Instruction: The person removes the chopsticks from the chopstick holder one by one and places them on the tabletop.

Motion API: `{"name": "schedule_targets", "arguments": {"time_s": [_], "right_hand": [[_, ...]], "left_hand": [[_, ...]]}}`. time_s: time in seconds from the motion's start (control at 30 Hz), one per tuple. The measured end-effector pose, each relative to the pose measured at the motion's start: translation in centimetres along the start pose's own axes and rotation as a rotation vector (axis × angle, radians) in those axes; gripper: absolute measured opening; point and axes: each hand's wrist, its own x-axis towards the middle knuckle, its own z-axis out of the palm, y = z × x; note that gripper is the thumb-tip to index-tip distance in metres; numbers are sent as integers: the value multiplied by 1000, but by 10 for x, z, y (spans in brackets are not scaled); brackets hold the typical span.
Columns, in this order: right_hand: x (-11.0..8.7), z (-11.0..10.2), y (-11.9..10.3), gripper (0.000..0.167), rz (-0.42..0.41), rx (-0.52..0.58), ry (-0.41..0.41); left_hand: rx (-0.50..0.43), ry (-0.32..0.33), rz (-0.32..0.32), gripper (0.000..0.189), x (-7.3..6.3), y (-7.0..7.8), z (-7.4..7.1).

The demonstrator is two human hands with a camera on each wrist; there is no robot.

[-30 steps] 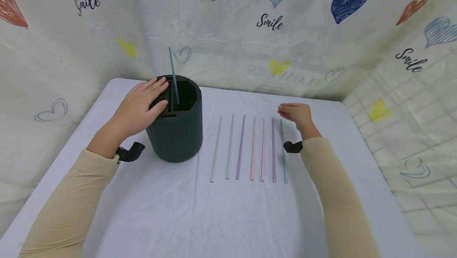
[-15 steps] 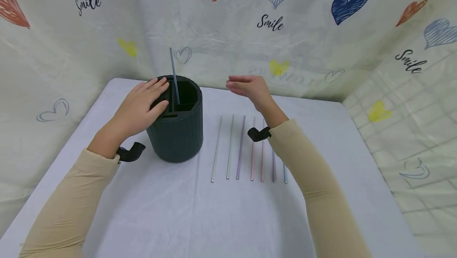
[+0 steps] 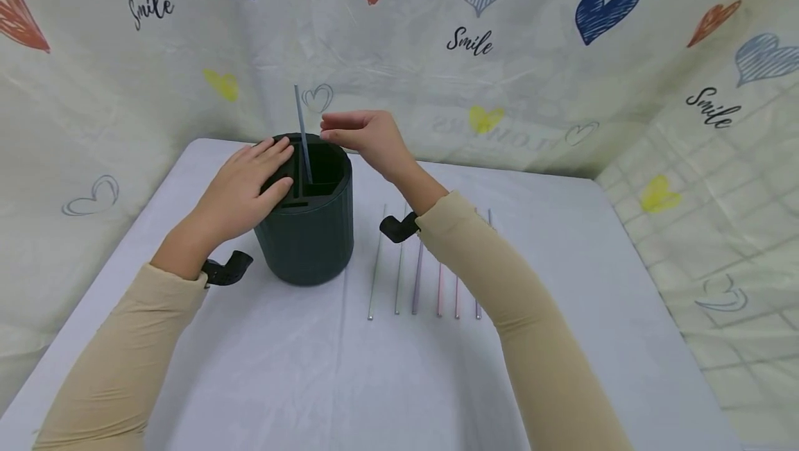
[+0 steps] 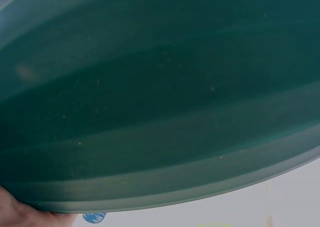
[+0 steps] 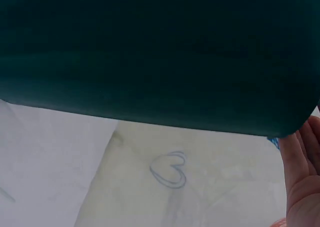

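A dark green, ribbed pen holder [image 3: 304, 243] with compartments stands upright on the table. One thin blue-grey stick [image 3: 301, 118] leans up out of its large compartment. My left hand [image 3: 240, 184] lies with fingers extended over the holder's left top, partly covering the smaller compartments. At the right back of the rim is my right hand [image 3: 368, 139], its fingers fairly straight and pointing left, nothing visible in them. Whether it touches the rim I cannot tell. In the right wrist view, the right-hand fingers [image 5: 296, 162] appear beside the holder's wall [image 5: 150, 62].
Right of the holder, several thin sticks lie side by side, among them a green stick [image 3: 377, 264], a purple stick [image 3: 417, 284] and a pink stick [image 3: 440, 291]. My right sleeve covers parts of them. A heart-printed cloth [image 3: 399, 55] hangs behind the white table [image 3: 262, 368].
My right hand has moved left from above the rightmost stick, past the row, to the holder's rim. The left hand, the holder and the sticks have stayed in place.
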Motion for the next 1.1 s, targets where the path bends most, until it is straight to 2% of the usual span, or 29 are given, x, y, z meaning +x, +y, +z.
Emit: {"name": "schedule_targets", "arguments": {"time_s": [0.1,0.33,0.5,0.57,0.73,0.93,1.1], "right_hand": [[4,9,-3,38,-19,-64,-3],[17,26,-6,38,41,-150,29],[23,34,-5,33,14,-204,50],[23,36,-6,30,10,-171,56],[17,34,-14,27,-3,3,69],[2,20,-38,28,-109,170,81],[-15,2,-62,26,-214,255,143]], "left_hand": [[-5,-8,3,58,0,-1,0],[-15,-11,15,58,-1,-1,0],[-18,-10,15,58,-2,-3,0],[-17,-10,14,58,-2,-3,0],[-20,-6,16,58,-2,-4,1],[-20,15,11,58,-2,-4,2],[-18,11,22,58,-1,-4,2]]}}
